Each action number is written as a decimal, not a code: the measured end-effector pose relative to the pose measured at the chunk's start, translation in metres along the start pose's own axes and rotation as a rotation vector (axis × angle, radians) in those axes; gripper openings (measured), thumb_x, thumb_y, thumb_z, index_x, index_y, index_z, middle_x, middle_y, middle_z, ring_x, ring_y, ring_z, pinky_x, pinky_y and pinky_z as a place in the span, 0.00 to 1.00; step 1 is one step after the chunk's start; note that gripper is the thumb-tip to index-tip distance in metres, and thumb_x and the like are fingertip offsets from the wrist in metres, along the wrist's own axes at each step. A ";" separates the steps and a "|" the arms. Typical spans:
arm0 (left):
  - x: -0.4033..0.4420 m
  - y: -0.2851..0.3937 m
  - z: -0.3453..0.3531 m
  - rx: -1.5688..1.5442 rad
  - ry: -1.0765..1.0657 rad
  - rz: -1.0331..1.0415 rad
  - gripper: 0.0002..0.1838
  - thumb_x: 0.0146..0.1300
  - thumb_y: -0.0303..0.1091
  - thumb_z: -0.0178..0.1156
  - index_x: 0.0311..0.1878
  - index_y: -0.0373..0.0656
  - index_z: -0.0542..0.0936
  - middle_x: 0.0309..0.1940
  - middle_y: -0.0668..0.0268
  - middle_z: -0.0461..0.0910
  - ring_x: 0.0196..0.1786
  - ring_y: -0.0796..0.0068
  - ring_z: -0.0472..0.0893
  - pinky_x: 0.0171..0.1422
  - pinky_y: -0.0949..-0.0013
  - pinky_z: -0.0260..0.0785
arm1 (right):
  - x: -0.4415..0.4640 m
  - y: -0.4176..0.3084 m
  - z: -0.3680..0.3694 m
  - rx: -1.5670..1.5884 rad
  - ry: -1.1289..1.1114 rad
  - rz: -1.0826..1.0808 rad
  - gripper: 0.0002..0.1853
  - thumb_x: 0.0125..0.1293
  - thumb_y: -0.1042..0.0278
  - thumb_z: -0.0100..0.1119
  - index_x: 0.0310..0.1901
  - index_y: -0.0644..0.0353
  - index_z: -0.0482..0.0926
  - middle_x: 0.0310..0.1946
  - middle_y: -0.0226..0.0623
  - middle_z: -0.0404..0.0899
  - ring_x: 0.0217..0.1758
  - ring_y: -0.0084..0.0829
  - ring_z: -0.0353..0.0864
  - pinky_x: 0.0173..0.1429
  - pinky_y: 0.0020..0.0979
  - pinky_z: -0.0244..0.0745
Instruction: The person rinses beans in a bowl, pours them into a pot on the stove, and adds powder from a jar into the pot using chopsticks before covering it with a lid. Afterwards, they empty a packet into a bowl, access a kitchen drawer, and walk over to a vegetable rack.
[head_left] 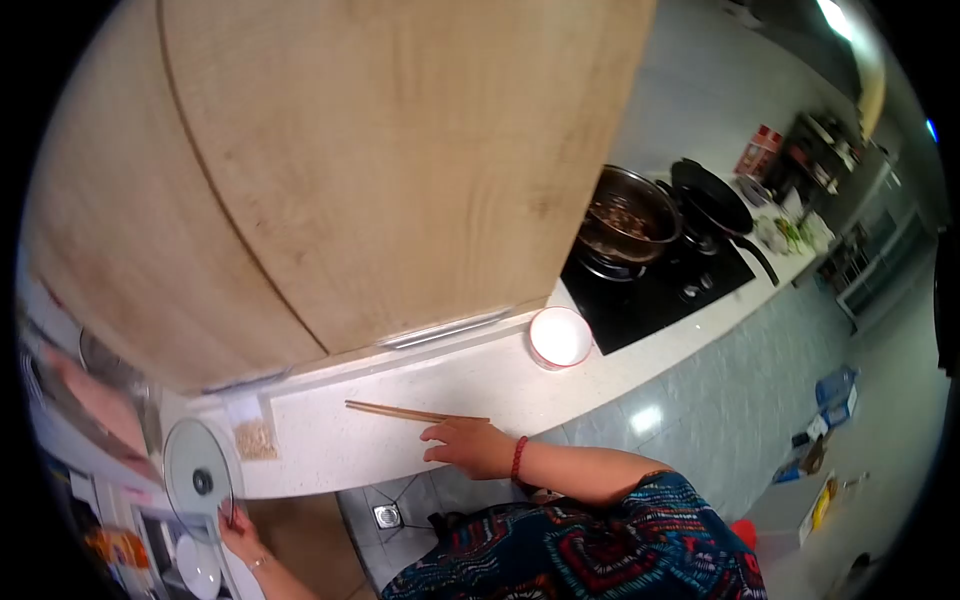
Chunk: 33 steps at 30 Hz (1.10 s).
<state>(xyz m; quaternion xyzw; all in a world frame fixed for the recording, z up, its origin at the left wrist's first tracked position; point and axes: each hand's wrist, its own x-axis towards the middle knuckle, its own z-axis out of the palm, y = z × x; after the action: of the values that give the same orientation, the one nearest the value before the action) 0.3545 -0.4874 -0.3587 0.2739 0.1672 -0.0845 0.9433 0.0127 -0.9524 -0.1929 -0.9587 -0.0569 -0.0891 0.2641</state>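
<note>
Pale wooden cupboard doors (400, 170) fill much of the view in front of you, with a white bench (320, 445) running below them and grey floor tiles (640, 415) beyond its edge. At the far left, your left hand (241, 536) grips the clear lid (188, 448) by its lower right rim, the fingers closed on it. You have the lid beside the left end of the bench, its dark knob (203, 482) facing the camera. Just right of the lid, a clear packet (257, 440) of something pale lies on the bench; its contents are too small to tell.

Your right hand (472, 447), with a red bead bracelet (519, 458) at the wrist, is at the front edge of the bench, next to a pair of chopsticks (385, 409). Its fingers are loosely bent, with an open gap between thumb and forefinger; you cannot tell from this angle whether the hand touches the chopsticks, which lie flat on the bench, one end near your knuckles.

Farther right, a white bowl (560, 338) with a reddish outside stands at the near corner of the black stove (640, 312). On the stove you see a metal pot (656, 207) with brownish food in it, and a black pan (712, 197) tilted just beside it.
</note>
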 end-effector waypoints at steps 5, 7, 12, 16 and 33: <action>-0.039 0.002 0.004 0.040 -0.045 0.044 0.13 0.61 0.29 0.50 0.45 0.29 0.72 0.39 0.49 0.78 0.39 0.58 0.79 0.43 0.61 0.75 | -0.017 0.000 -0.007 0.057 0.043 0.088 0.12 0.52 0.78 0.50 0.38 0.55 0.77 0.47 0.36 0.72 0.51 0.39 0.70 0.54 0.34 0.67; -0.063 0.010 0.006 0.217 0.035 0.162 0.17 0.59 0.27 0.48 0.50 0.28 0.69 0.44 0.48 0.75 0.48 0.60 0.77 0.48 0.65 0.75 | -0.023 0.005 -0.014 0.070 0.054 0.101 0.12 0.52 0.79 0.50 0.38 0.55 0.76 0.46 0.36 0.72 0.50 0.38 0.71 0.53 0.33 0.67; -0.209 0.010 0.093 0.422 -0.040 0.158 0.21 0.54 0.26 0.54 0.52 0.29 0.67 0.38 0.57 0.75 0.33 0.71 0.74 0.32 0.79 0.68 | -0.026 0.011 -0.033 0.296 0.171 0.090 0.10 0.54 0.78 0.50 0.38 0.57 0.75 0.43 0.36 0.73 0.45 0.36 0.73 0.48 0.31 0.70; -0.297 -0.030 0.169 0.591 -0.109 0.080 0.22 0.55 0.28 0.55 0.53 0.30 0.67 0.39 0.56 0.75 0.34 0.71 0.75 0.29 0.79 0.69 | -0.015 0.003 -0.048 0.604 0.209 0.069 0.08 0.58 0.75 0.49 0.39 0.59 0.75 0.40 0.36 0.74 0.41 0.32 0.74 0.44 0.28 0.70; -0.381 -0.318 0.332 0.674 -0.839 -0.935 0.20 0.52 0.31 0.56 0.47 0.29 0.71 0.33 0.46 0.78 0.33 0.49 0.80 0.36 0.60 0.76 | -0.154 0.053 -0.124 1.922 0.614 0.409 0.18 0.63 0.61 0.50 0.52 0.57 0.66 0.37 0.33 0.72 0.33 0.23 0.69 0.29 0.25 0.66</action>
<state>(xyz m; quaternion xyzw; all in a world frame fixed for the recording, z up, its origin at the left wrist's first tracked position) 0.0099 -0.9081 -0.1122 0.3947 -0.1450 -0.6255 0.6572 -0.1471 -1.0714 -0.1449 -0.2696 0.1303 -0.2003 0.9329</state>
